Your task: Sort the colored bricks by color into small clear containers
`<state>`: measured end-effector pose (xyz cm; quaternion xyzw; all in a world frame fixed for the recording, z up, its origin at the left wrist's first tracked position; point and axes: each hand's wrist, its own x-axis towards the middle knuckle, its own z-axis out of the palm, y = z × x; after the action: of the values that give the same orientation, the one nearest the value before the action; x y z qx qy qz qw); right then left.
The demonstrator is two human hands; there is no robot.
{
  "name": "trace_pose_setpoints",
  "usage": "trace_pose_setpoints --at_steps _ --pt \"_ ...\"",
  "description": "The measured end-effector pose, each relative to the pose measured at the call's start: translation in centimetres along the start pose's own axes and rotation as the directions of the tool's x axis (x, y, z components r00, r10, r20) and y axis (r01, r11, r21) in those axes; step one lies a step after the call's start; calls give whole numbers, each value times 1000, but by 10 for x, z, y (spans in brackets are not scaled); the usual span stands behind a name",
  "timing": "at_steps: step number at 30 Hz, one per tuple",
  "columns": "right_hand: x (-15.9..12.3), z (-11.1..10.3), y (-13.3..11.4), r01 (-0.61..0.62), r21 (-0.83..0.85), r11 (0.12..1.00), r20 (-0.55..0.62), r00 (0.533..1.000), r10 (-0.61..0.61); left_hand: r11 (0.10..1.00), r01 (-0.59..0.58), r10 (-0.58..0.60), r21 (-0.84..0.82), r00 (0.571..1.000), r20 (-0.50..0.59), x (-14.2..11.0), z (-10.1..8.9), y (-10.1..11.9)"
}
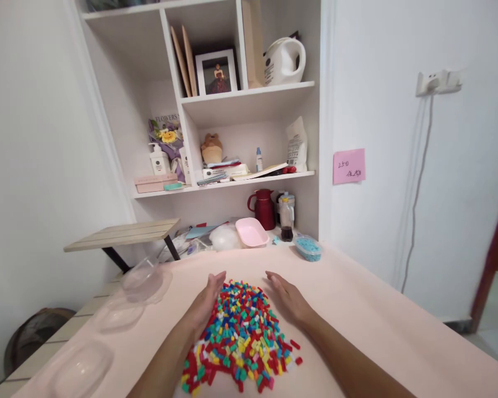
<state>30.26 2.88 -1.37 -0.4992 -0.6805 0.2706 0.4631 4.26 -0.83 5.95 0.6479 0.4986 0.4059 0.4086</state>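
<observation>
A wide heap of small bricks (243, 331) in red, blue, green, yellow and white lies on the pale pink tabletop (382, 331). Along the heap's left side my left hand (209, 298) stands on edge, fingers stretched forward, palm against or very close to the bricks. On the other side my right hand (288, 296) is also on edge with its fingers extended, and a narrow strip of table shows between it and the heap. Neither hand holds anything. A few red bricks lie loose near my right forearm.
Clear plastic tubs (83, 367) line the table's left side. A lidded-looking tub of blue pieces (309, 249) stands at the far right edge. Behind are a pink tray (252, 232), a red jug (264, 210), a bottle of dark liquid (286, 221) and white shelving (249, 94).
</observation>
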Motion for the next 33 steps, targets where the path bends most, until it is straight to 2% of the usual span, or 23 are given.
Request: trace_pose_setpoints --at_steps 3,5,7,9,11,13,14,17,21,24,29,33 --pt "0 -2 -1 2 8 1000 10 1000 -2 998 -64 64 12 998 0 -31 -23 25" --pt "0 -2 -1 6 13 1000 16 1000 -6 984 -43 52 173 998 -47 -57 -44 24" --pt "-1 -3 -1 7 15 1000 19 1000 -8 930 72 -31 361 992 -118 -84 -63 3" --pt "-1 -2 -1 3 14 1000 18 1000 -3 847 152 -85 510 984 -154 -109 -77 -33" --pt "-1 -2 0 0 8 1000 19 1000 0 726 229 -113 648 970 -216 -129 -84 -71" --pt "0 -2 0 10 2 1000 26 1000 -10 639 169 -59 751 983 -172 -141 -86 -99" --pt "0 -2 1 18 -1 1000 32 999 -18 624 137 -42 770 989 -142 -143 -86 -107" --pt "2 -2 1 35 -3 999 54 998 -35 631 76 -10 772 996 -90 -135 -81 -111" --pt "5 -2 4 17 -9 1000 60 998 -17 677 19 -11 735 1000 -15 -109 -67 -91" --pt "6 -2 4 17 -26 1000 66 998 -15 717 -77 37 693 997 73 -92 -51 -79" --pt "6 -4 -1 36 -63 997 79 996 -31 710 -129 111 692 991 71 -74 -20 -72" --pt "6 -6 -6 46 -88 995 76 996 -39 728 -269 222 631 963 154 -65 -5 -56"
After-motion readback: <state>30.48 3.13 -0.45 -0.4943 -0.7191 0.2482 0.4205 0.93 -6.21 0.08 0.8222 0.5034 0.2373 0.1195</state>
